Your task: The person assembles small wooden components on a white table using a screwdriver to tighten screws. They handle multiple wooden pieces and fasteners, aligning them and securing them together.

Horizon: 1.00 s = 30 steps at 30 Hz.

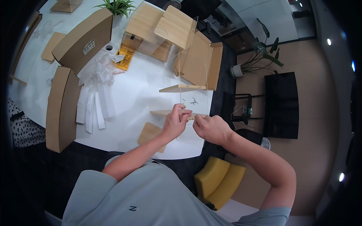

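Note:
In front of me a thin wooden board (160,112) meets a large clear panel (194,69) that stands up from the table. My left hand (175,122) is closed at this board, its thumb and fingers on either side of the edge. Close beside it, my right hand (213,129) has its fingertips pinched together at the board's right end; whatever they hold is hidden. A second wooden board (181,88) joins the panel farther away. Several small dark pieces of hardware (194,101) lie between the two boards. Left of my forearm rests a flat wooden piece (149,135).
White foam strips and plastic wrapping (100,75) lie at left by open cardboard boxes (60,109). A yellow packet (125,58) is behind them. An assembled wood-and-clear stand (145,19) and a cardboard tray (198,56) occupy the far side. Yellow seat (218,180) below the right edge.

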Tool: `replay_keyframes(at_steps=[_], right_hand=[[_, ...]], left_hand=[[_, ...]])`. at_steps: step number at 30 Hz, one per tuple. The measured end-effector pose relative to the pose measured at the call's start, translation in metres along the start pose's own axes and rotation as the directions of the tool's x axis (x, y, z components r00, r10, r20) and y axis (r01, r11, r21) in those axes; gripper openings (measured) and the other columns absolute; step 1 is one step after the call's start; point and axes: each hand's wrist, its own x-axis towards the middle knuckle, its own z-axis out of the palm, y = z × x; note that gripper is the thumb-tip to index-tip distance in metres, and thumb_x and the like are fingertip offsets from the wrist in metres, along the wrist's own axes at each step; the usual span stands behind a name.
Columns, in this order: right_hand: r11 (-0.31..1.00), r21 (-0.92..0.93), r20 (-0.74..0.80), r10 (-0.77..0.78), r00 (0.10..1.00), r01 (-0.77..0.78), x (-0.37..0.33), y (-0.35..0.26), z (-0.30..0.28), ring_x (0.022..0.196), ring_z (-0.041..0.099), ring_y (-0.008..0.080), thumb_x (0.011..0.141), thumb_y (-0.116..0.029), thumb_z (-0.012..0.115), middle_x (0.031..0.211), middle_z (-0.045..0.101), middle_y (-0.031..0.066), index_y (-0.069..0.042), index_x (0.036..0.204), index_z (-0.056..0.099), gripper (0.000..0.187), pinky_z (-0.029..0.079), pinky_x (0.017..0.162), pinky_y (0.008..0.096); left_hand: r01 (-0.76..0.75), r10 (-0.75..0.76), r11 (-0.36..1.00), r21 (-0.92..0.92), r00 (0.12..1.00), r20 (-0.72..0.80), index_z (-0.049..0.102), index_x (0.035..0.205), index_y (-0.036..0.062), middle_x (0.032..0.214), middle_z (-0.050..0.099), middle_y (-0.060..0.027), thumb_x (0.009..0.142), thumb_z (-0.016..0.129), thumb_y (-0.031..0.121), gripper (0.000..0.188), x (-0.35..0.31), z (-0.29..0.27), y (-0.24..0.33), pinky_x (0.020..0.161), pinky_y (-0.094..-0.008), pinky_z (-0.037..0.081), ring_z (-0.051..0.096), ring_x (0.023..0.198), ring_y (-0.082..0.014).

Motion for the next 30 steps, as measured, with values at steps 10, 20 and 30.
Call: replay_keyframes(at_steps=[10, 20, 30], right_hand=[[-0.230, 0.631, 0.730, 0.499, 0.467, -0.741, 0.007, 0.021, 0.021, 0.078, 0.074, 0.0288, 0.084, -0.007, 0.070, 0.085, 0.076, 0.0175, 0.002, 0.096, 0.077, 0.016, 0.059, 0.075, 0.0368], [0.999, 0.034, 0.066, 0.000, 0.998, -0.002, -0.005, -0.004, 0.005, 0.072, 0.072, 0.0274, 0.085, -0.009, 0.064, 0.089, 0.061, 0.0127, 0.000, 0.083, 0.064, 0.009, 0.059, 0.057, 0.0377], [-0.477, 0.553, 0.833, 0.333, 0.442, -0.683, 0.014, 0.026, 0.005, 0.059, 0.051, 0.0104, 0.088, 0.006, 0.068, 0.082, 0.065, 0.0071, 0.007, 0.109, 0.071, 0.021, 0.037, 0.046, 0.0268]], left_hand=[[-0.011, 0.011, 1.000, 0.000, 1.000, -0.011, 0.043, 0.122, -0.0018, 0.108, 0.076, -0.0187, 0.101, 0.053, 0.003, 0.024, 0.002, 0.002, 0.001, 0.081, -0.0345, 0.059, 0.076, 0.096, -0.0266], [0.010, -0.010, 1.000, -0.007, 1.000, 0.015, 0.044, 0.125, -0.0002, 0.115, 0.073, -0.0203, 0.100, 0.053, -0.002, 0.027, 0.001, -0.001, 0.000, 0.085, -0.0330, 0.062, 0.074, 0.104, -0.0236], [-0.011, 0.011, 1.000, 0.016, 1.000, -0.009, 0.043, 0.123, -0.0020, 0.109, 0.075, -0.0197, 0.101, 0.052, 0.004, 0.025, 0.001, 0.002, 0.002, 0.081, -0.0352, 0.059, 0.075, 0.098, -0.0271]])
